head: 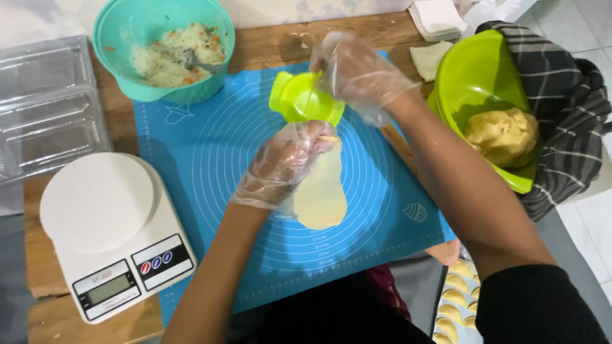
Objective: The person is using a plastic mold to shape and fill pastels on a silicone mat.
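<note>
Dough sheet [322, 194], thin, pale yellow and oval, hung from the left hand [284, 164] over the middle of the blue silicone baking mat [210, 159]. Its lower part was just above or on the mat; I cannot tell which. Left hand wore a clear plastic glove, fingers closed on the upper edge of the sheet, near the lime green dumpling press [305, 99].

Right hand [357, 73], also in a clear glove, was closed around the press from the right side and held it just above the left hand. Press looked folded, w/ its round handle part pointing to the left.

At the top left stood a teal bowl [121, 32] w/ a filling of shredded white stuff and small orange bits, partly on the mat's corner. A white kitchen scale [108, 236] was at the left edge of the mat, on the wooden table [38, 267]. Clear plastic trays [44, 108] lay behind the scale.

On the right, a lime green bowl [472, 76] was tilted on a dark striped cloth [567, 114] and held a lump of yellow dough [503, 137]. At the bottom right, a tray [440, 306] w/ shaped half-moon pastries [456, 299] was partly in view.
</note>
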